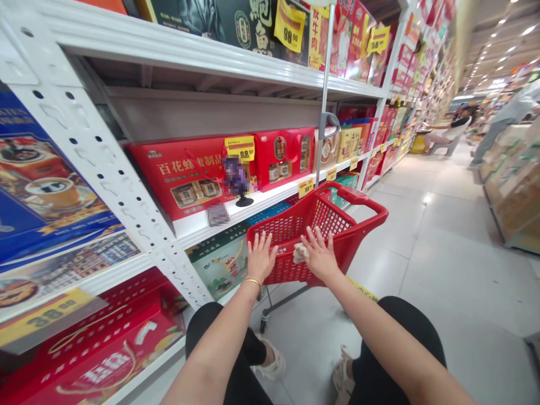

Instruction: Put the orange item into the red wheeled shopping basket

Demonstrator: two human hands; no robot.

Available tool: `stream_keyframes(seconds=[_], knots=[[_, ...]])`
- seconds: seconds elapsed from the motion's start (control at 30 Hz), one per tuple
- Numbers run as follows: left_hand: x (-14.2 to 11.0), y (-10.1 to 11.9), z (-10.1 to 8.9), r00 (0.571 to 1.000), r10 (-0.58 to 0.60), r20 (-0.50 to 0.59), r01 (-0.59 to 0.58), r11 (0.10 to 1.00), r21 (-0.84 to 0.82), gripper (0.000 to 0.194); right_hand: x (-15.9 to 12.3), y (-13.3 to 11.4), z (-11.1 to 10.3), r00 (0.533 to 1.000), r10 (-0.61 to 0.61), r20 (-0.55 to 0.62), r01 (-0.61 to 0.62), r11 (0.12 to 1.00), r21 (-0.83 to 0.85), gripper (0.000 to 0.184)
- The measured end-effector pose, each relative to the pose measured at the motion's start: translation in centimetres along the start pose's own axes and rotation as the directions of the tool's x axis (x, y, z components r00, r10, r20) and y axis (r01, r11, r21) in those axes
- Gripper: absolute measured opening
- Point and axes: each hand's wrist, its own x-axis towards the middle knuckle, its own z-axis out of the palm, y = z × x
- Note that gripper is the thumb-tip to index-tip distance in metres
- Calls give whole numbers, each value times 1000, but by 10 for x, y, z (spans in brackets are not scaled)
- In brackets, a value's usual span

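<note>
My left hand (pixel 260 260) is open, its fingers spread, at the near side of a red plastic shopping cart (pixel 363 212). A gold bangle (pixel 253 282) circles that wrist. To its right, my right hand (pixel 321 256) also has its fingers stretched out over the cart's near wall. A small crumpled whitish cloth (pixel 300 253) shows at the thumb side of this hand; whether it is gripped there or only touching, I cannot tell. The thumb itself is hidden. Whether either palm rests on the cart or hovers above it is unclear.
White metal shelving (pixel 126 197) with red gift boxes (pixel 181 174) runs along the left. On the shelf ledge is a small dark stand (pixel 243 201). A grey pole (pixel 324 95) rises behind the cart. Stacked cartons (pixel 510 174) and a seated person (pixel 453 132) are farther right.
</note>
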Motion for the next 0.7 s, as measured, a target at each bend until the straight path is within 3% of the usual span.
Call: stream_keyframes(seconds=[0.07,0.17,0.23,0.33,0.43,0.53,0.6,0.7], knots=[[0,0,1,1000,5,-1,-5,1000,-3,62,3,26,-11,990,132,-37,-134,989,-59,55],[0,1,2,1000,18,-8,-18,1000,-6,62,7,68,-26,930,340,-141,-357,926,-120,57],[1,2,4,1000,23,-8,-23,1000,-3,62,9,80,-28,904,392,-170,-414,902,-123,58],[2,3,5,1000,21,-5,-21,1000,3,62,8,62,-15,946,305,-107,-315,944,-94,56],[2,3,6,1000,20,-12,-20,1000,11,62,3,20,5,997,80,-16,-80,997,-2,57],[2,2,5,999,26,-23,-26,1000,18,62,0,-4,14,998,-64,3,64,996,55,57],[2,1,4,999,29,-23,-28,999,20,62,3,5,8,1000,-16,-10,16,1000,26,54],[4,1,3,999,31,-10,-31,999,25,63,9,46,-9,977,204,-62,-207,976,-63,50]])
